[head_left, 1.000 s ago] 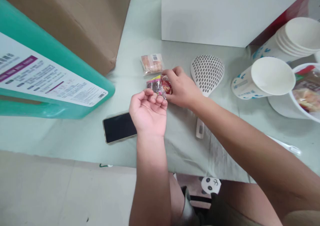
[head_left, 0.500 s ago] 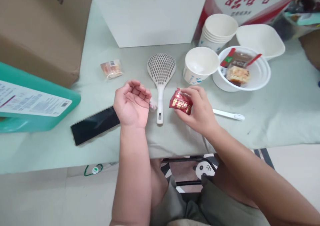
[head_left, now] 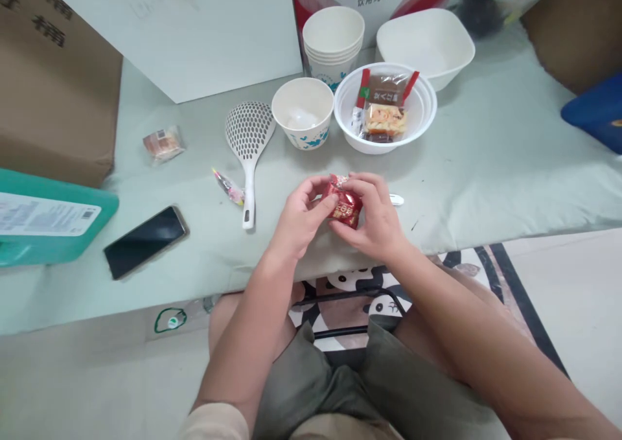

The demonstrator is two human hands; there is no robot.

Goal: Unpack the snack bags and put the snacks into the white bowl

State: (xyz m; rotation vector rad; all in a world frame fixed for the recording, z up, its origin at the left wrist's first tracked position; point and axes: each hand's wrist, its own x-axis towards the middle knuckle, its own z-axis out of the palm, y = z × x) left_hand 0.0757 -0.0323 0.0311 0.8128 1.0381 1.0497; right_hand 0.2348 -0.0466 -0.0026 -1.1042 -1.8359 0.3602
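Note:
Between my hands, above the front part of the table, is a small shiny red snack packet with gold lettering. My right hand grips its right side between thumb and fingers. On its left edge, my left hand closes its thumb and fingers. A white plastic utensil lies behind my right hand, mostly hidden. To the left rests a white slotted skimmer, with a small colourful wrapped sweet beside its handle. Beyond my hands stands a paper cup with something whitish inside.
A white bowl holds several wrapped snacks. Stacked paper cups and a squarish white bowl stand behind. Leftward are a wrapped snack, a phone, a green jug and a cardboard box.
My left hand has moved right from beside the skimmer and taken hold of the red packet, which my right hand still grips. The camera view has shifted to the right.

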